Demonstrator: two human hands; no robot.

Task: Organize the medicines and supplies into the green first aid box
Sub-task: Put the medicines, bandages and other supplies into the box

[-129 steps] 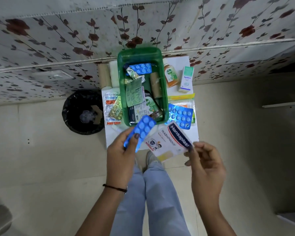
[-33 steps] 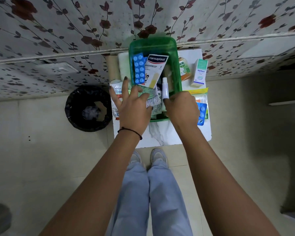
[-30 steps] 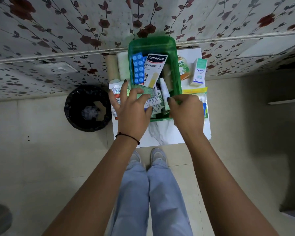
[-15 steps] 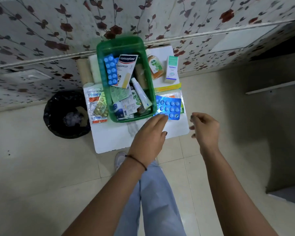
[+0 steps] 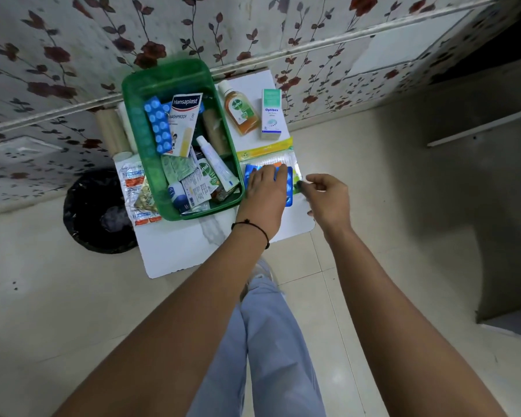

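A home room: floral wallpaper (image 5: pixel 73 55), tiled floor (image 5: pixel 57 311), lined waste bin (image 5: pixel 97 215).

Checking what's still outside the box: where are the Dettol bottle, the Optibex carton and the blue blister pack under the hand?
Dettol bottle (image 5: pixel 242 111): head view, on its label.
Optibex carton (image 5: pixel 271 114): head view, front face.
blue blister pack (image 5: pixel 289 183): head view, uncovered right edge.

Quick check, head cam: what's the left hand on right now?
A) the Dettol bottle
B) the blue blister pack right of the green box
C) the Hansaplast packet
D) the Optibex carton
B: the left hand lies flat over the blue blister pack on the table just right of the green first aid box, while the Dettol bottle, Hansaplast packet and Optibex carton sit untouched.
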